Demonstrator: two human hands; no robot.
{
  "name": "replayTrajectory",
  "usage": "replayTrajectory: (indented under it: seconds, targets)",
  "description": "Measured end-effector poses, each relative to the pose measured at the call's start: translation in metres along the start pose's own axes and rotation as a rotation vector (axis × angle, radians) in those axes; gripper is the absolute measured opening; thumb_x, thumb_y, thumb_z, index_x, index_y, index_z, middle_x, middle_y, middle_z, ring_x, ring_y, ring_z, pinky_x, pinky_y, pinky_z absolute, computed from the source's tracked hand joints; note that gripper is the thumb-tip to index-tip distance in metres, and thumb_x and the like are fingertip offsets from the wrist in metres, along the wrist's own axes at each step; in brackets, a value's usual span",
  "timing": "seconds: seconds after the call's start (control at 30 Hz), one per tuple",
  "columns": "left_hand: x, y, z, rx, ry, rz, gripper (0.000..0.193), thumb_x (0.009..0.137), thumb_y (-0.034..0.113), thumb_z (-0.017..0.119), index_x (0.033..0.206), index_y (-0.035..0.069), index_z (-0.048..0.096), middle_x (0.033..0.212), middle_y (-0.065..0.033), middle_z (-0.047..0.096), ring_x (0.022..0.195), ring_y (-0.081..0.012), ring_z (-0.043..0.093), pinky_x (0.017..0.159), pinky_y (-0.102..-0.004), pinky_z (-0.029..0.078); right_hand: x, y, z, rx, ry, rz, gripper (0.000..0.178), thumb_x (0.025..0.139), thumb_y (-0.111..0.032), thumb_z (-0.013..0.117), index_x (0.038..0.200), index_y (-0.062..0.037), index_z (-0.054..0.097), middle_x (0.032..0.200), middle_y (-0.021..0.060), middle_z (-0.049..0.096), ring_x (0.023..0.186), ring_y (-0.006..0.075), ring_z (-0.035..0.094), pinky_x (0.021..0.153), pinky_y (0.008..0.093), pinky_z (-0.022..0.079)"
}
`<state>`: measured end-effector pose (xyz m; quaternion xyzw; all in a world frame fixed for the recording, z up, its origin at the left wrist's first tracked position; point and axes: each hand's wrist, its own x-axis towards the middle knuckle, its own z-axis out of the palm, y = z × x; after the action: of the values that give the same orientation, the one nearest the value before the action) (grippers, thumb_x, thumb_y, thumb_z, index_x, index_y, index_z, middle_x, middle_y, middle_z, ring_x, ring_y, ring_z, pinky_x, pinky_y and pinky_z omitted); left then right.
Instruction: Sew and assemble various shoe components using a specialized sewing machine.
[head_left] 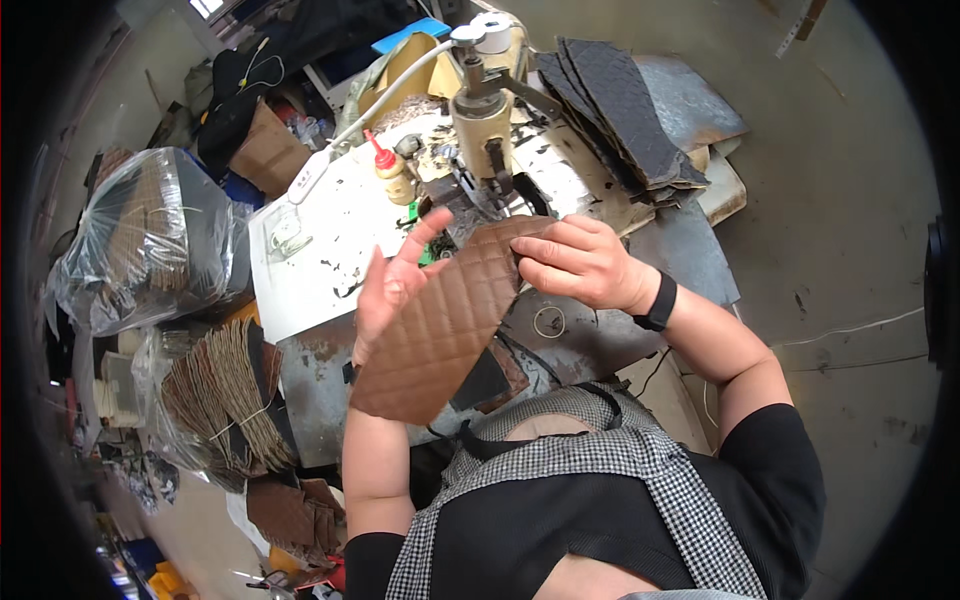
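A brown quilted leather panel (435, 330) is held up in front of a cream machine head (482, 130), its upper end close to the machine's working parts. My right hand (580, 262) pinches the panel's upper right edge between thumb and fingers. Behind the panel's left side, my left hand (392, 290) is spread, fingers stretched out and pointing up toward the machine. The panel covers part of that palm and the wrist; whether the palm touches the panel, I cannot tell. Below it, a dark piece (482, 382) lies on the worn metal table (620, 340).
Dark quilted panels (620, 120) are stacked at the back right. A bottle with a red cap (393, 175) stands on the white board (300, 300), among dark scraps. At left sit a plastic-wrapped bundle (150, 235) and a tied stack of panels (225, 395). A white cable-like lamp arm (380, 100) reaches over the board.
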<state>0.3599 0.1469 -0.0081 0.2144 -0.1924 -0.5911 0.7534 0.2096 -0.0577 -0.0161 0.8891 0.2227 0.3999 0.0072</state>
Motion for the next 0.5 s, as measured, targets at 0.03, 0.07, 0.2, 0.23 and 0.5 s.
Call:
replayTrajectory:
  seconds: [0.03,0.07,0.2,0.23,0.5]
  targets:
    - [-0.004,0.002,-0.014,0.003,0.006,0.006,0.064,0.096,0.048,0.047,0.140,0.002,0.037,0.121,-0.0190,0.059,0.106,-0.0258,0.061,0.093,-0.0363,0.047,-0.006,-0.002,0.009,0.006,0.004,-0.005,0.024,0.071,-0.013,0.061,0.094,-0.0078,0.060,0.101,0.0057,0.063,0.077,0.0163,0.057,0.064,0.0279,0.046]
    - [-0.009,0.003,-0.030,0.426,0.039,-0.034,0.055,0.095,0.036,0.053,0.134,0.000,0.044,0.119,-0.0146,0.060,0.103,-0.0198,0.060,0.092,-0.0313,0.046,-0.012,-0.004,0.016,0.005,-0.029,0.026,0.024,0.071,-0.013,0.061,0.094,-0.0080,0.060,0.101,0.0054,0.063,0.078,0.0163,0.057,0.064,0.0280,0.046]
    - [-0.015,-0.004,-0.045,0.757,0.167,-0.131,0.033,0.087,0.009,0.064,0.118,-0.002,0.060,0.109,-0.0031,0.063,0.094,-0.0064,0.057,0.088,-0.0207,0.044,-0.028,-0.013,0.037,0.060,-0.079,0.126,0.024,0.071,-0.012,0.063,0.094,-0.0072,0.060,0.100,0.0060,0.063,0.076,0.0171,0.058,0.064,0.0289,0.046]
    - [-0.014,-0.004,-0.047,0.799,0.194,-0.100,0.033,0.088,0.010,0.063,0.118,-0.002,0.060,0.108,-0.0031,0.064,0.094,-0.0068,0.058,0.088,-0.0208,0.044,-0.028,-0.014,0.039,0.084,-0.084,0.154,0.023,0.070,-0.010,0.065,0.093,-0.0057,0.061,0.101,0.0073,0.065,0.072,0.0181,0.058,0.062,0.0300,0.047]
    - [-0.004,-0.006,-0.059,0.758,0.239,-0.042,0.028,0.090,0.009,0.060,0.116,-0.002,0.062,0.110,-0.0036,0.065,0.096,-0.0069,0.058,0.090,-0.0219,0.044,-0.021,-0.014,0.039,0.045,-0.072,0.280,0.024,0.071,-0.008,0.059,0.095,-0.0070,0.059,0.094,0.0039,0.062,0.079,0.0193,0.059,0.067,0.0305,0.048]
